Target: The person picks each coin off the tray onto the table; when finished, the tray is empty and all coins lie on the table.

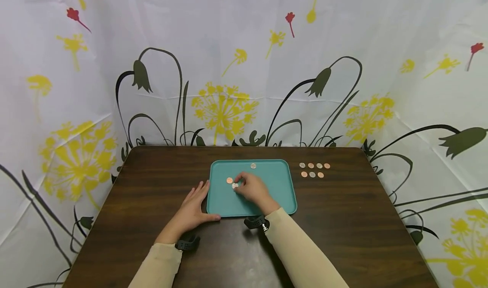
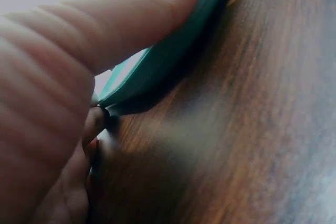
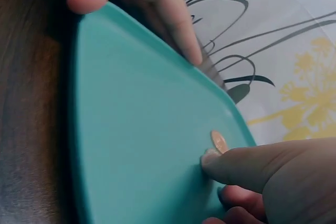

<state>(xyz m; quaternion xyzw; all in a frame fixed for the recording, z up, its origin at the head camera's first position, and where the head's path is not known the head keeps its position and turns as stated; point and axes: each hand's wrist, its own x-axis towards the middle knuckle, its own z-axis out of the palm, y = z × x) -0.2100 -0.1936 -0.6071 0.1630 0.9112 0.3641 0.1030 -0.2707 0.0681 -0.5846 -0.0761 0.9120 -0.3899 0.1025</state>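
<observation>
A teal tray (image 1: 267, 199) lies on the table with coins on it. My right hand (image 1: 253, 189) is over the tray's middle, thumb and forefinger pinching a silver coin (image 1: 234, 186) at the tray surface. Just beyond it lies a copper coin (image 1: 229, 180), also seen flat beside the thumb in the right wrist view. Another silver coin (image 1: 253, 166) sits near the tray's far rim. My left hand (image 1: 193, 209) rests against the tray's near-left corner, fingers extended along the left side and thumb on the front rim.
Right of the tray, several copper and silver coins (image 1: 312, 175) lie in two rows on the dark wooden table (image 1: 343, 220). A white curtain (image 1: 236, 34) printed with flowers hangs behind the table and at both sides.
</observation>
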